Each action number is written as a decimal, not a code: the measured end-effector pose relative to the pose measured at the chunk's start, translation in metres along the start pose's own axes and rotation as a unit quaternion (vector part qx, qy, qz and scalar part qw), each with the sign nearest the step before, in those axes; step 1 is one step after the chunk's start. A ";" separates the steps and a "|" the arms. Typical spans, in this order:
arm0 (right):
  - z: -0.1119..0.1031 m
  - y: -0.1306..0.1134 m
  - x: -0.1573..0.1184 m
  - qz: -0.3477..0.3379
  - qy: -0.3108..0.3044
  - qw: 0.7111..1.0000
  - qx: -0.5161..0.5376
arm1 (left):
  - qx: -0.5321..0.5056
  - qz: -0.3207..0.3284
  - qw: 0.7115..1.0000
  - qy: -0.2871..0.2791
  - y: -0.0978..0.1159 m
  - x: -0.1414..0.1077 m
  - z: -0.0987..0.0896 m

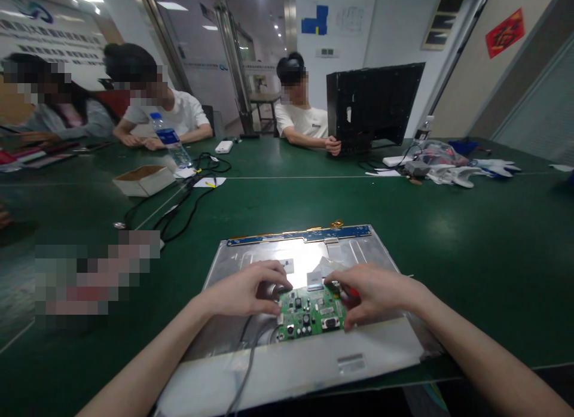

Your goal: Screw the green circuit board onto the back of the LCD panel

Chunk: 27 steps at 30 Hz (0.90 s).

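A green circuit board (309, 310) lies over the metal back of a flat display panel (264, 258). My left hand (255, 288) grips the board's left edge between thumb and fingers. On the other side, my right hand (370, 291) holds the right edge, thumb at the lower corner and index finger near the top. Something red shows under my right palm, too hidden to name. A flat ribbon cable (315, 280) meets the board's top edge. Along the panel's far edge runs a narrow blue circuit strip (300, 236). A grey cable (249, 369) trails from the board's left side toward me.
A person steadies a black monitor housing (376, 106) across the green table (470, 243); two more people sit at the left. Also there are an open box (143, 180), a water bottle (173, 143), black cables (191, 210) and gloves (493, 167) by plastic bags.
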State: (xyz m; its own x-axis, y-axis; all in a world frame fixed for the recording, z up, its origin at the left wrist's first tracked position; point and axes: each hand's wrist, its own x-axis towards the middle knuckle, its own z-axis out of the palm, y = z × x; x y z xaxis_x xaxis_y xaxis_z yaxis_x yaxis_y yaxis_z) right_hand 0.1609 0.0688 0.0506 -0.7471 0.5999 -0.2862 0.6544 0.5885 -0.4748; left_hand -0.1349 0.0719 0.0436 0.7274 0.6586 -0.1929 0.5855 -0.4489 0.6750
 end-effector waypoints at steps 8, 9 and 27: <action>-0.003 0.001 0.002 0.003 -0.006 1.000 0.018 | 0.028 0.007 0.999 0.018 0.001 -0.003 0.007; -0.003 0.001 0.002 0.005 -0.005 1.000 0.019 | 0.030 0.003 0.999 0.018 0.002 -0.003 0.008; -0.008 -0.006 -0.009 -0.001 0.167 0.979 0.116 | 0.020 0.023 0.999 0.044 0.008 -0.006 0.000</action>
State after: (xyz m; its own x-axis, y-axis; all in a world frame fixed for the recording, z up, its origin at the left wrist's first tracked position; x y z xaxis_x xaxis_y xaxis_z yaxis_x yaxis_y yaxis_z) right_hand 0.1648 0.0643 0.0626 -0.6425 0.7661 -0.0152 0.5800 0.4733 -0.6630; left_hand -0.1346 0.0644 0.0496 0.7211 0.6858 -0.0981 0.5668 -0.5026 0.6528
